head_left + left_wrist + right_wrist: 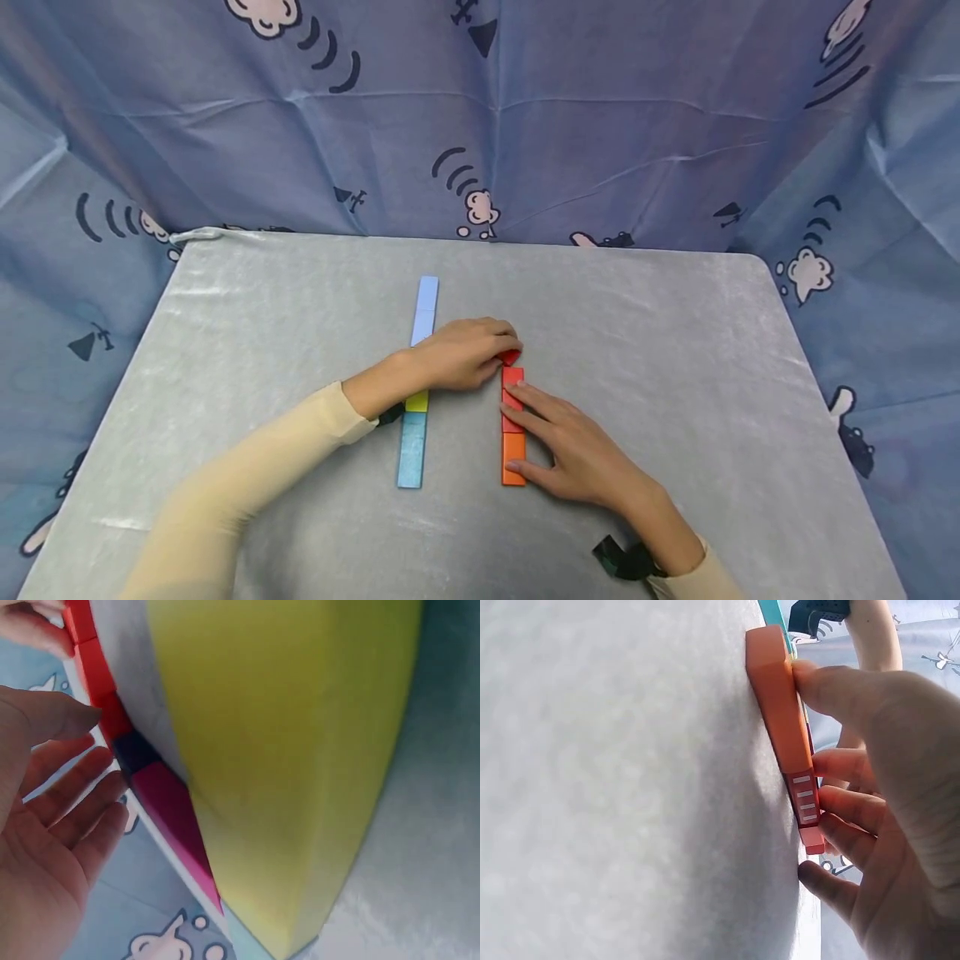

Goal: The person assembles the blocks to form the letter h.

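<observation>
My left hand (468, 354) pinches a red block (511, 357), tilted at the far end of a short row. That row has red blocks (513, 377) and an orange block (514, 450) at its near end. Spread from the right side, the fingers of my right hand (573, 446) touch the red blocks, while its thumb rests on the orange one. One red block shows pale marks on its side in the right wrist view. Beneath my left wrist runs a second row, partly hidden: light blue blocks (424, 310), a yellow block (417, 403) and a teal block (411, 450).
The left wrist view also shows a magenta block (176, 814) and a dark navy block (137, 754) beyond the large yellow one. A grey cloth covers the table (675, 350). Blue printed curtains (615, 158) stand behind and at both sides. Black straps (626, 558) circle the wrists.
</observation>
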`<state>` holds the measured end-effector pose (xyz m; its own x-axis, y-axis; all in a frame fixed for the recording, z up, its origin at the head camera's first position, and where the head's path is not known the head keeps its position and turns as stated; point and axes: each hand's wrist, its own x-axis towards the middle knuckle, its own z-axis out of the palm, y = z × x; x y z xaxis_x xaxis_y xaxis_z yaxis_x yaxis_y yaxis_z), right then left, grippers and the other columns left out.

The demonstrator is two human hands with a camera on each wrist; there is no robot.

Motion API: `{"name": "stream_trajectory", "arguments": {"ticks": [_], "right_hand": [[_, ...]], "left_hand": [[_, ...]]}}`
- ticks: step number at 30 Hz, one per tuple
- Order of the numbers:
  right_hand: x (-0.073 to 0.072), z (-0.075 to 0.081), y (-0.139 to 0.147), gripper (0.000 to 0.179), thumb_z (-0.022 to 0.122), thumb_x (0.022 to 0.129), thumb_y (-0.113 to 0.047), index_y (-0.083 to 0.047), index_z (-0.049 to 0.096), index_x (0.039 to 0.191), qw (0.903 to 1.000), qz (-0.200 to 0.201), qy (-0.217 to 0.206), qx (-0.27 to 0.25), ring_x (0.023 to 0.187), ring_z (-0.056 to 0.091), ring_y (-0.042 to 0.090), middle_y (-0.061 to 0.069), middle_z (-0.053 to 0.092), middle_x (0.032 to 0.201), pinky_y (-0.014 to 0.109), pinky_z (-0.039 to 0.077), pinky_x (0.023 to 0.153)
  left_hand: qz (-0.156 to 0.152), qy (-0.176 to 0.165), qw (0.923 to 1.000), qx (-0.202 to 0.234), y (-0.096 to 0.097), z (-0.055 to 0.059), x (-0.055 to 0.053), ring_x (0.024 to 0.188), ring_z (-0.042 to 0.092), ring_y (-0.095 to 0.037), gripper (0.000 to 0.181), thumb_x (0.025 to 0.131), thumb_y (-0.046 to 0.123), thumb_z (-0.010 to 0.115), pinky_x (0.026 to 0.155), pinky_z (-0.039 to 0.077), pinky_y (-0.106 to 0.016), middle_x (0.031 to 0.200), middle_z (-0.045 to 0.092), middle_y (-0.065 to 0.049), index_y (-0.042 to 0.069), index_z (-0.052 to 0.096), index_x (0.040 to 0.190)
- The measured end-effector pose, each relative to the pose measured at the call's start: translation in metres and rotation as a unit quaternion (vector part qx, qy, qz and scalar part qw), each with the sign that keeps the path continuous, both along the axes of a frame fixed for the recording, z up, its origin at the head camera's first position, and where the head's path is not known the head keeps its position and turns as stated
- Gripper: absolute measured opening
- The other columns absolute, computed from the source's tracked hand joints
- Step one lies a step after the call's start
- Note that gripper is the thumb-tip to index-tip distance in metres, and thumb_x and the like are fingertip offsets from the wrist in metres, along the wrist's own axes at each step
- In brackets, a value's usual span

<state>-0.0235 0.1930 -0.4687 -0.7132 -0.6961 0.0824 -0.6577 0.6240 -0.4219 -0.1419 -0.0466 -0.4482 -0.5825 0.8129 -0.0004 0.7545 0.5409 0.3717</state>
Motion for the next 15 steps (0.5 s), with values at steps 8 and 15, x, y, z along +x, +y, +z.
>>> {"name": "stream_trajectory", "arguments": {"ticks": [8, 15], "right_hand": [[-0.0001, 0.0037, -0.0011, 0.076, 0.082, 0.091, -0.046, -0.015, 0.055, 0.155, 1.0000, -0.005, -0.007, 0.002, 0.152, 0.049, 0.028, 0.008, 0.045, 0.168, 0.052, 0.049, 0.119], [0.0006, 0.0049, -0.0022, 0.076, 0.081, 0.092, -0.047, -0.015, 0.056, 0.155, 1.0000, -0.005, -0.002, 0.002, 0.153, 0.048, 0.027, 0.008, 0.045, 0.168, 0.051, 0.048, 0.119]], "left_hand": [[0.021, 0.009, 0.9997, 0.006, -0.0090, 0.0017, 0.0006, 0.129, 0.065, -0.022, 0.036, 0.103, 0.012, 0.064, 0.113, 0.054, -0.037, 0.135, 0.069, -0.005, 0.010, 0.069, 0.138], [0.021, 0.008, 0.9996, 0.016, -0.0095, 0.0005, 0.0044, 0.130, 0.064, -0.022, 0.038, 0.104, 0.014, 0.063, 0.116, 0.052, -0.038, 0.137, 0.068, -0.005, 0.010, 0.067, 0.141]]}}
